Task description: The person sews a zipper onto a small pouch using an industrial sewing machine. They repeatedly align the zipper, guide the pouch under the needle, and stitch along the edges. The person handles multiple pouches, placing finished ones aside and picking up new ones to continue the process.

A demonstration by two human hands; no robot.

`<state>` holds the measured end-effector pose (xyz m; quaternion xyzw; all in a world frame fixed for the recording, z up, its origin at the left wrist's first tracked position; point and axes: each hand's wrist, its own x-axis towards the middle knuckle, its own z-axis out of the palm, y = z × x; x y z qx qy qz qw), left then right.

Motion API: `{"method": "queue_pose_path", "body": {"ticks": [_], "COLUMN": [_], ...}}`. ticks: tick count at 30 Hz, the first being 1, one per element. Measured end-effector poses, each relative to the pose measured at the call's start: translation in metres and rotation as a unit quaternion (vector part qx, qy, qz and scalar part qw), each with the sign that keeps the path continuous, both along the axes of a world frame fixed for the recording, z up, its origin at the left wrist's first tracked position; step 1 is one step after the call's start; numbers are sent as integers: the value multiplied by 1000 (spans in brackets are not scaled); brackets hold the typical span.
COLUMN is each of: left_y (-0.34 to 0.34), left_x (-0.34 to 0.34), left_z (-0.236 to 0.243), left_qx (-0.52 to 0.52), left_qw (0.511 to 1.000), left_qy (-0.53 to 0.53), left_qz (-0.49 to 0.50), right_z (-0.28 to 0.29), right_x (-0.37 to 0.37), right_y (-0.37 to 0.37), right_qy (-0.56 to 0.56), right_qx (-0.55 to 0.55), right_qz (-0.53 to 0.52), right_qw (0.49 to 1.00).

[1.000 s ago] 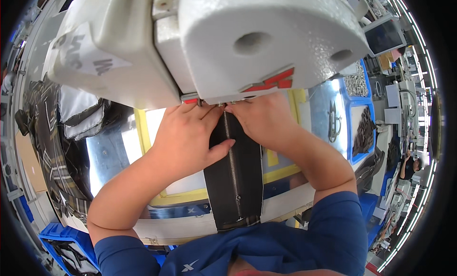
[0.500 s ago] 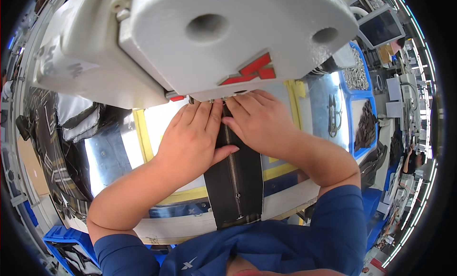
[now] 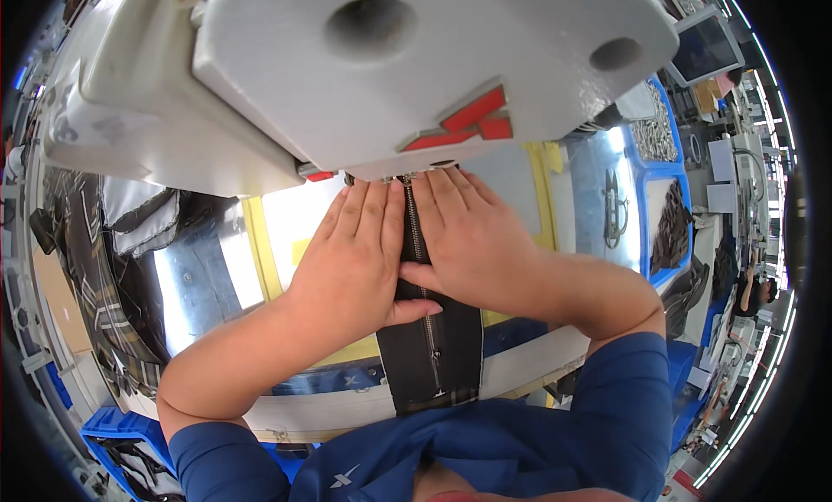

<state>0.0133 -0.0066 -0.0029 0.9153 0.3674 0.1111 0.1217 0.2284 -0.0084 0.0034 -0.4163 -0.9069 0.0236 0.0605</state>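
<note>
A black fabric strip (image 3: 459,355) with a metal-toothed zipper (image 3: 429,333) down its middle runs from the sewing machine (image 3: 347,112) back toward my body. My left hand (image 3: 347,259) lies flat on the left of the zipper, its fingers stretched toward the machine's underside and its thumb reaching over the teeth. On the other side rests my right hand (image 3: 477,238), also flat, with its thumb across the zipper. The zipper's slider sits nearer to me, below both thumbs. The machine head hides the needle area and the strip's far end.
Dark plaid fabric (image 3: 100,285) is heaped at the left. At the right, blue bins hold metal pieces (image 3: 654,129) and dark pieces (image 3: 669,229). Small scissors (image 3: 614,209) lie beside them. Yellow tape (image 3: 260,242) marks the work surface. A blue crate (image 3: 130,428) stands at the lower left.
My right hand has straightened on the strip, and its thumb has shifted nearer to me across the zipper. My left thumb has slid slightly toward me. The machine head looks larger in view.
</note>
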Motion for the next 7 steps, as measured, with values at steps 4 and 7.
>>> {"method": "queue_pose_path", "body": {"ticks": [4,7], "left_y": [-1,-1], "left_x": [0,3], "left_z": [-4,-3], "left_qx": [-8,-13], "left_qw": [1000,1000], "left_qy": [8,15], "left_qz": [3,7], "right_z": [-1,-1], "right_x": [-2,-1], "right_y": [-2,-2], "right_qy": [-5,-4], "right_qx": [-20,-28], "right_qz": [-13,-24], "right_qw": [1000,999]}}
